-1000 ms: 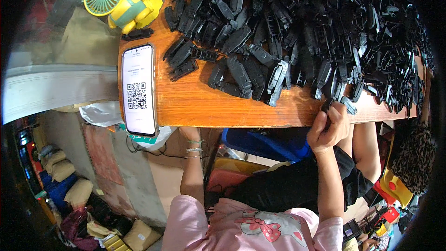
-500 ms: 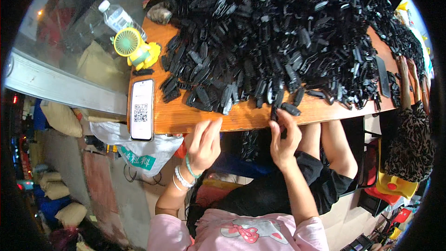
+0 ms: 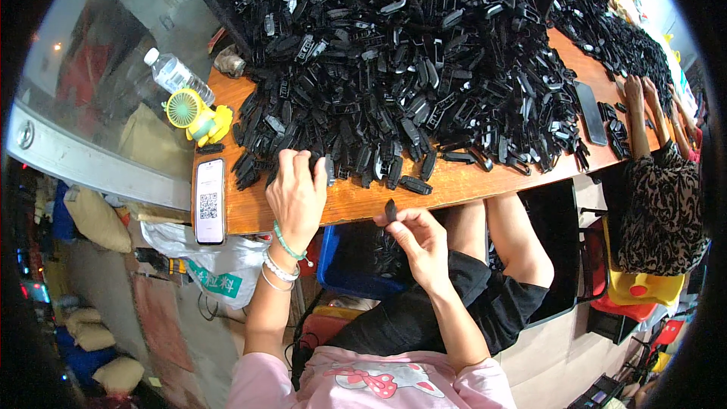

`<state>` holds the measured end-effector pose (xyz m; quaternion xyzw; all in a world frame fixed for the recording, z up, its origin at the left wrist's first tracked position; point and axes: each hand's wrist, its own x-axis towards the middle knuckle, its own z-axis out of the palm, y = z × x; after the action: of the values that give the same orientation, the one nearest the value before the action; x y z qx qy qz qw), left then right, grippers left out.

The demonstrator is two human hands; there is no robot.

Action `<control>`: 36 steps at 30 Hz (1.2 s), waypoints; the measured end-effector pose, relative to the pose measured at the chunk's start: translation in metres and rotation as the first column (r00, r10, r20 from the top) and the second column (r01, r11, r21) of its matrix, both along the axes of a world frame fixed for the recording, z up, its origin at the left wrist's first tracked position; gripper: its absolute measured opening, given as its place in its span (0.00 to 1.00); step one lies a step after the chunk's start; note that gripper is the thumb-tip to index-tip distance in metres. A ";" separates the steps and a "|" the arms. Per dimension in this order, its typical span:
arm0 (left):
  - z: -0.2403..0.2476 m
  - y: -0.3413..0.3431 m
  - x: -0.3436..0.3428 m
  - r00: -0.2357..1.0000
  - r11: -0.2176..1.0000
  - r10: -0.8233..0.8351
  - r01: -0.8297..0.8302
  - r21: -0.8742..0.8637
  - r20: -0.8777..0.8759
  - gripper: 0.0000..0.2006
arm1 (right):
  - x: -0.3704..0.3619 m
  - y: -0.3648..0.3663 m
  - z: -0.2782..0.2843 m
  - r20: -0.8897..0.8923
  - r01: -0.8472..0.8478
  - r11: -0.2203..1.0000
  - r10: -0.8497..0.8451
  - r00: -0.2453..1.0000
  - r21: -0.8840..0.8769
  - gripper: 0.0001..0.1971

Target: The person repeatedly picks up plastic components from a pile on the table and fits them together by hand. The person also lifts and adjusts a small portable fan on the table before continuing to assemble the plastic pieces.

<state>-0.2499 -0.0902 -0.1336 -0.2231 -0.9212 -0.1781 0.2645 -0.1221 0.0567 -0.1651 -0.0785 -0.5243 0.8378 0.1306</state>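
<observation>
A huge heap of black plastic clips covers the wooden table. My left hand rests on the near edge of the heap, fingers curled over a black clip. My right hand is below the table's front edge and pinches a small black part between thumb and fingers. Loose clips lie on the bare wood between my hands.
A phone lies at the table's left corner, beside a yellow hand fan and a water bottle. Another person in a patterned top works at the right end. A blue crate sits under the table; bags lie on the floor to the left.
My left hand has risen from below the table edge onto the heap. My right hand has dropped slightly from the edge with a small part. The view has shifted up and right.
</observation>
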 end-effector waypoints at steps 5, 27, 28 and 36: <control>-0.011 -0.010 0.002 0.995 0.799 -0.059 0.097 0.593 -0.083 0.08 | 0.007 0.001 0.005 -0.066 0.158 0.831 -0.145 0.987 0.534 0.10; 0.016 0.007 0.087 0.504 0.691 -0.696 0.278 0.667 0.511 0.12 | 0.035 0.034 0.039 0.003 -0.146 0.723 0.195 0.981 0.675 0.21; 0.017 0.007 0.086 0.547 0.700 -0.692 0.353 0.620 0.470 0.12 | 0.034 0.033 0.042 0.022 -0.160 0.686 0.206 0.978 0.710 0.21; 0.020 0.015 0.090 0.537 0.735 -0.660 0.317 0.599 0.526 0.09 | 0.034 0.028 0.024 -0.056 -0.041 0.499 0.179 0.982 0.866 0.26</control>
<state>-0.1603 -0.0755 -0.1132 -0.3269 -0.7793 -0.5180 -0.1323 -0.0879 0.0846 -0.1413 0.0885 -0.8644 0.4764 0.1347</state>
